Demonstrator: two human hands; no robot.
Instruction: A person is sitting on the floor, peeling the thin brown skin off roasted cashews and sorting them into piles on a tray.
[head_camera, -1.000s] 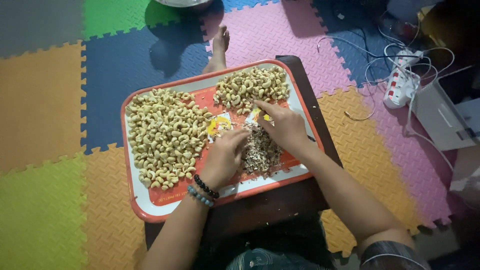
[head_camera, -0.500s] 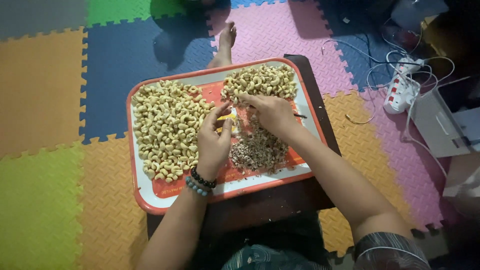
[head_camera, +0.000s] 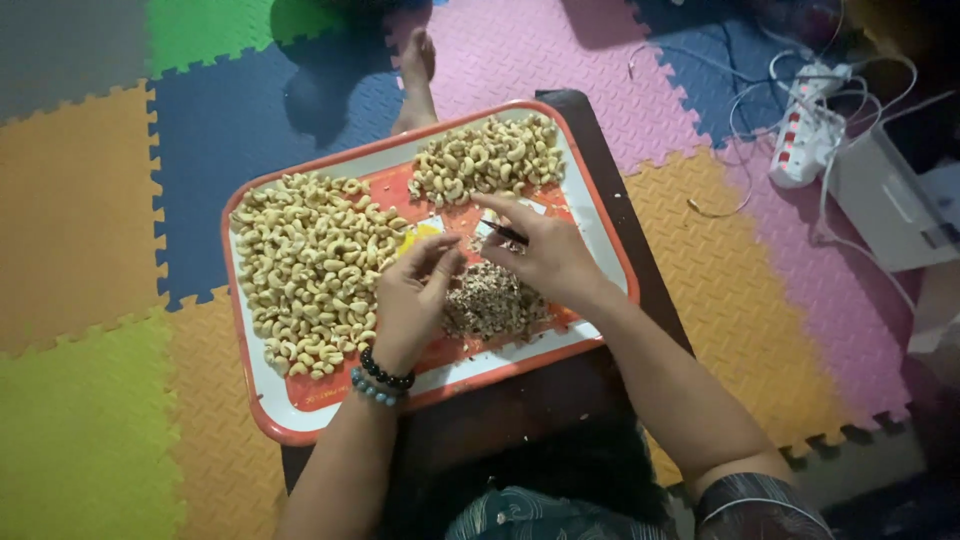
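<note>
Cashew heaps (head_camera: 310, 265) left and ahead; bare tray (head_camera: 600, 235) strip right.

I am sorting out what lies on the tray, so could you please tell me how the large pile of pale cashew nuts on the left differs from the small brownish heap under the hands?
The large pile of pale cashew nuts is cream, whole and curved; the small brownish heap is darker, fine and flaky. The pile spreads far wider than the heap. Both lie on the orange-rimmed tray.

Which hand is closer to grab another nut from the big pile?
Probably the left hand: it lies right beside the big cashew pile. The right hand holds a thin dark tool.
</note>
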